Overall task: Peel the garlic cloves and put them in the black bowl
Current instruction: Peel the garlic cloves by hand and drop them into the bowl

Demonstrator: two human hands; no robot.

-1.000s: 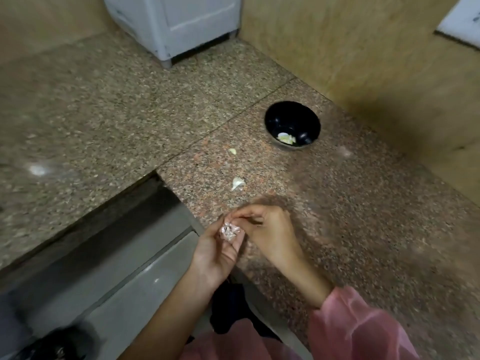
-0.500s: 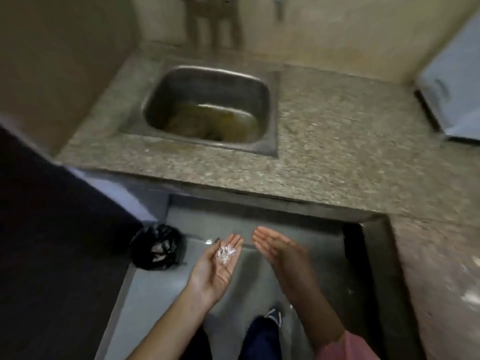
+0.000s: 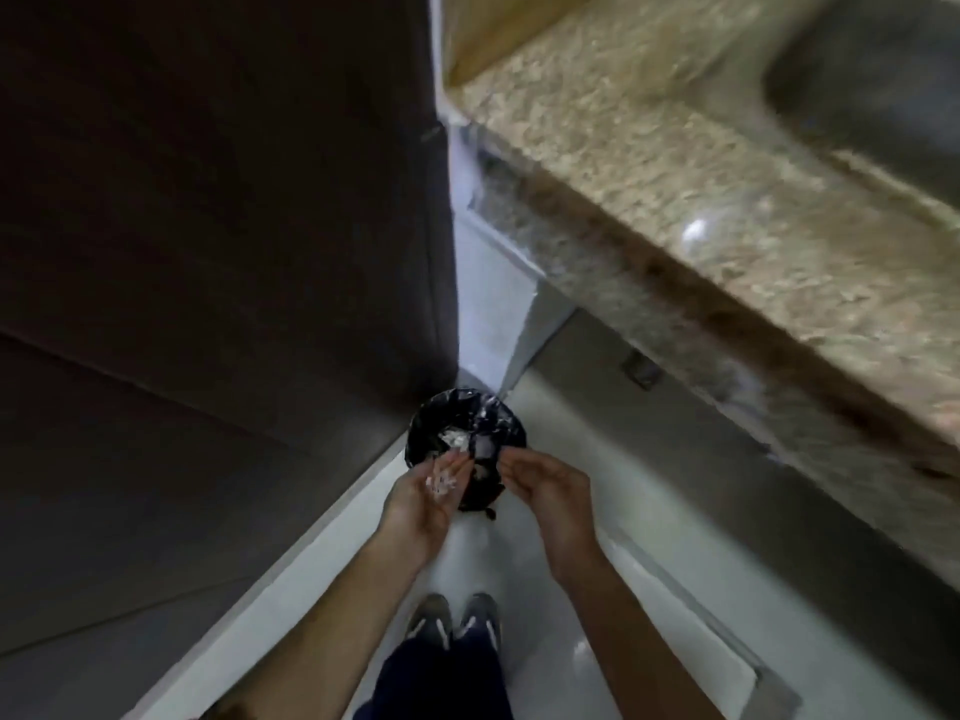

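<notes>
Dark brown wall panel (image 3: 208, 226) fills 9 to 12 o'clock; speckled granite counter (image 3: 701, 189) runs 1 to 4 o'clock, blurred; steel sink (image 3: 883, 85) sunk in it at 2 o'clock; light glint (image 3: 695, 232) on the stone; pale glossy floor (image 3: 498, 558) at 6 o'clock; black-lined bin (image 3: 467, 413) at centre.

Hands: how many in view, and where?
2. The left hand, palm up with garlic skins on it, is at the near-left rim of the black-lined bin; the right hand, empty-looking, at its near-right rim.

Holds left hand (image 3: 421, 504) palm up, fingers straight, at lower centre; right hand (image 3: 550, 491) just beside (not touching), fingers loosely bent.
</notes>
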